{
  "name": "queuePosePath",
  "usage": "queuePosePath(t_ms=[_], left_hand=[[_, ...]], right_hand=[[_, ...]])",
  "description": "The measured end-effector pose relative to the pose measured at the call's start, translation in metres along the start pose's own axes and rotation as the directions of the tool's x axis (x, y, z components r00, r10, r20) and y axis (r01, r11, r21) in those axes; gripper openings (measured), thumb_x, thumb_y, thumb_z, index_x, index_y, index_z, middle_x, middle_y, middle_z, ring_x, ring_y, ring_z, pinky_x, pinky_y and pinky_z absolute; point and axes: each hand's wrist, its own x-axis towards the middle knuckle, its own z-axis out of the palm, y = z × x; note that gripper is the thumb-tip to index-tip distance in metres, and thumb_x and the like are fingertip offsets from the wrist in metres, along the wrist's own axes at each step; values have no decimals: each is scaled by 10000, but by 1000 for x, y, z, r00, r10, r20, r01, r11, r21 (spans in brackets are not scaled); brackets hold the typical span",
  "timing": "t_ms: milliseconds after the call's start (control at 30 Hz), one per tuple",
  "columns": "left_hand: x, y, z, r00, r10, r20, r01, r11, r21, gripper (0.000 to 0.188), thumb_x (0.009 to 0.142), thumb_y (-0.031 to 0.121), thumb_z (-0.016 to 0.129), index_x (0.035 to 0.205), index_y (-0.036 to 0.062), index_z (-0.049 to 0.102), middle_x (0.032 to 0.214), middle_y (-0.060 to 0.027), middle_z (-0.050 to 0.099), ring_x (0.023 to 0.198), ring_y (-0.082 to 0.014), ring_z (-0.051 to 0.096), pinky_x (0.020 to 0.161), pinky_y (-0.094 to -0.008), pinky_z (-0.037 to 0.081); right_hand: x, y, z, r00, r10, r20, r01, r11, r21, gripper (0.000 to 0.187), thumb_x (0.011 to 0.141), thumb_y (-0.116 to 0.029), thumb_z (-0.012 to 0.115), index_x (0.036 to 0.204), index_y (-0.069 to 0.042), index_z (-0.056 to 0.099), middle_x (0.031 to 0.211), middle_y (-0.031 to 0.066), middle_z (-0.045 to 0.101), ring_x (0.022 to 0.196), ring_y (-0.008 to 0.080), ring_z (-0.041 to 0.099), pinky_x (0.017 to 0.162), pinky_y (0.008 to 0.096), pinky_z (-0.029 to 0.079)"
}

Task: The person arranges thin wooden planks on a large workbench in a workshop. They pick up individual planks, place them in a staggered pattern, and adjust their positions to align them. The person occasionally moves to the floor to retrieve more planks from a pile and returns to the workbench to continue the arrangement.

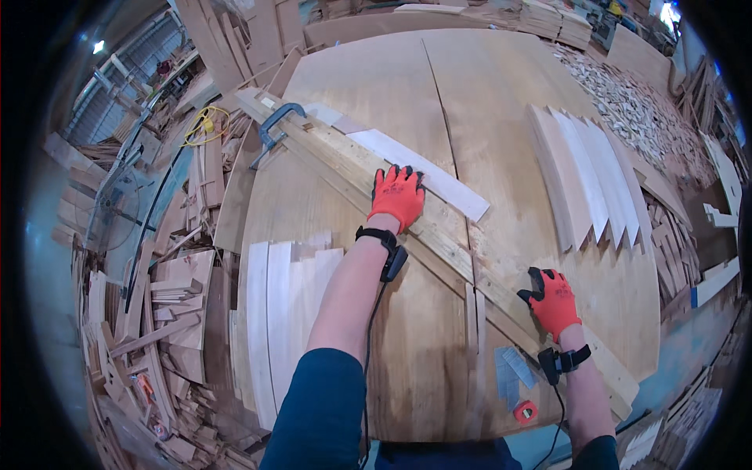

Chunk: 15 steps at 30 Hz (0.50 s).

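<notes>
A long wooden beam (450,243) lies slantwise across the big wooden tabletop (376,70), from far left to near right. At its far end a blue C-clamp (274,129) grips it. My left hand (398,196), in a red and black glove, rests with fingers spread on the beam, touching or close to a pale narrow board (423,174) along its far side. My right hand (553,301), gloved alike, is at the beam's nearer part, thumb apart from the bent fingers and nothing seen in it. Both wrists carry black strapped devices.
Pale boards (270,313) lie at the left of the tabletop; angled-end boards (587,180) stand in a row at the right. Near the front edge are grey strips (507,372) and a red tape measure (526,412). Wood offcuts (184,313) pile up left.
</notes>
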Motion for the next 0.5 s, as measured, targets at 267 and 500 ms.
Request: queuePosePath(t_ms=[267,500], left_hand=[[111,-29,6,1000,-15,25,13,998,69,526,997,373,422,1453,118,479,1558,-109,414,1475,-325,304,1222,-524,136],[177,-49,8,996,-44,78,38,997,67,553,1004,389,386,1480,115,451,1573,-117,391,1487,-314,287,1229,-508,117]], right_hand=[[119,2,11,1000,-23,-20,23,1000,21,545,773,-211,788,1281,-107,619,1261,142,596,1190,354,536,1021,446,456],[193,-12,-2,999,-7,33,6,999,32,542,783,-194,767,1293,-94,613,1297,154,586,1218,351,530,1034,426,453]])
